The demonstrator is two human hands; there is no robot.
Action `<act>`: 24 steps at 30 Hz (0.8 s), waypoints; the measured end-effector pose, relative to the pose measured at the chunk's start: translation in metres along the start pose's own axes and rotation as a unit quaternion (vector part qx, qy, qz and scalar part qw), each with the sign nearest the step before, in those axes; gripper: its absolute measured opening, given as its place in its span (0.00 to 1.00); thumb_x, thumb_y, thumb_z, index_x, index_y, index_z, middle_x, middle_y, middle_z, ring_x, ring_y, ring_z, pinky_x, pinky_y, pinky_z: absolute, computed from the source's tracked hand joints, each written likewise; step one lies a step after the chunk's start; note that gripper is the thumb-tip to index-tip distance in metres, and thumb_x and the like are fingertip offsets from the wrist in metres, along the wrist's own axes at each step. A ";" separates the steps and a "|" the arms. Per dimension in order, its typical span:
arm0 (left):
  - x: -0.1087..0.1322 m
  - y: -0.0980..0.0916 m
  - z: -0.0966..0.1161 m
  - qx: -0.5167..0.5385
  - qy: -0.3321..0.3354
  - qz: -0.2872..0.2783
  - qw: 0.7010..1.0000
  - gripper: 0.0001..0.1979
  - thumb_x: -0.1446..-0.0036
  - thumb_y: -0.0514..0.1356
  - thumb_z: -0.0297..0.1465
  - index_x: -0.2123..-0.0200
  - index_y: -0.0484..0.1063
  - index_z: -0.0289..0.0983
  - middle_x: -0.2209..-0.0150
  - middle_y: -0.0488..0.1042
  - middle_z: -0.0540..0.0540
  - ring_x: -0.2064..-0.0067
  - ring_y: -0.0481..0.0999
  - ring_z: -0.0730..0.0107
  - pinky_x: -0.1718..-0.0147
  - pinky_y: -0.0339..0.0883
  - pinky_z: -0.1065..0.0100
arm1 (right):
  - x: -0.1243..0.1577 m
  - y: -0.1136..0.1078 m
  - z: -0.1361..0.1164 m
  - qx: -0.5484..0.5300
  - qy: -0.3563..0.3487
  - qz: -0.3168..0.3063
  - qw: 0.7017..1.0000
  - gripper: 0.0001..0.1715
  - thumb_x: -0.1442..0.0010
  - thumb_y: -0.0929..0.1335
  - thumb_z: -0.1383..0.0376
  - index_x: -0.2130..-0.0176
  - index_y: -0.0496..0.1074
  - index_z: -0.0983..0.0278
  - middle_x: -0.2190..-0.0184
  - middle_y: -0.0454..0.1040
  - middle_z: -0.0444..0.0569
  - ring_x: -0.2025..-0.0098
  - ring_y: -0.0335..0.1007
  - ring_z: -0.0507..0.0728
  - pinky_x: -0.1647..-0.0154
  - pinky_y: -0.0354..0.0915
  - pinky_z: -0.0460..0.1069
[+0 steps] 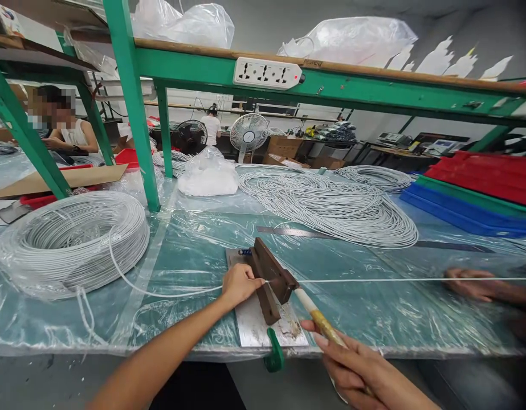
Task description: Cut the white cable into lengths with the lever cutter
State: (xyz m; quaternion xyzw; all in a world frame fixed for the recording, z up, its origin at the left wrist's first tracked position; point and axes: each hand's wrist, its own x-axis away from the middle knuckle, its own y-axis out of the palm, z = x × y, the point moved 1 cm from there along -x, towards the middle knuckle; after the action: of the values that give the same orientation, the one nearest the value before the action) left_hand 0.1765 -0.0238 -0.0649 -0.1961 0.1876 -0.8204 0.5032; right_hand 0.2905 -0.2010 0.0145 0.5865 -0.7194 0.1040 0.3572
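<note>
My left hand [240, 283] pinches a white cable [168, 294] just left of the metal bench cutter [271, 270]. From the big cable coil [117, 245] on the left, that cable runs through my fingers to the cutter. A taut stretch of it continues rightward to another person's hand [468, 283], which is blurred. My right hand [352, 364] is wrapped round the cutter's handle [322, 322], whose grip is white and yellowish. The cutter's base plate [249, 327] lies at the table edge, with a green clamp-like piece [273, 350] at its front.
A wide loose coil of white cable [331, 199] lies behind the cutter, beside a metal ruler [288, 231]. Red, green and blue trays [468, 199] are stacked at right. A green shelf frame [194, 65] with a power strip [266, 74] spans above. Clear plastic covers the table [194, 245].
</note>
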 end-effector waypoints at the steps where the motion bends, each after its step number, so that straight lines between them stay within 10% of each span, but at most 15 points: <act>1: 0.000 0.000 0.000 0.000 0.003 0.000 1.000 0.16 0.56 0.64 0.38 0.83 0.61 0.37 0.81 0.62 0.55 0.76 0.62 0.74 0.77 0.47 0.70 | -0.001 0.000 0.001 0.015 -0.005 0.005 1.000 0.41 0.50 0.70 0.56 0.43 0.51 0.60 0.86 0.54 0.32 0.91 0.41 0.42 0.94 0.49 0.36; 24: -0.007 0.008 -0.008 0.022 0.036 0.009 0.999 0.14 0.56 0.63 0.36 0.82 0.61 0.37 0.82 0.61 0.55 0.77 0.60 0.75 0.78 0.46 0.71 | -0.015 -0.019 0.019 0.128 -0.045 0.008 0.991 0.43 0.53 0.69 0.52 0.46 0.47 0.62 0.85 0.55 0.32 0.92 0.43 0.42 0.92 0.43 0.37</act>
State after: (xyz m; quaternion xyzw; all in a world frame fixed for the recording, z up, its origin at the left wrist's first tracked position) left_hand 0.1815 -0.0200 -0.0766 -0.1536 0.1896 -0.8264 0.5075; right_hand 0.3015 -0.2059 -0.0140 0.6253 -0.7204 0.1717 0.2459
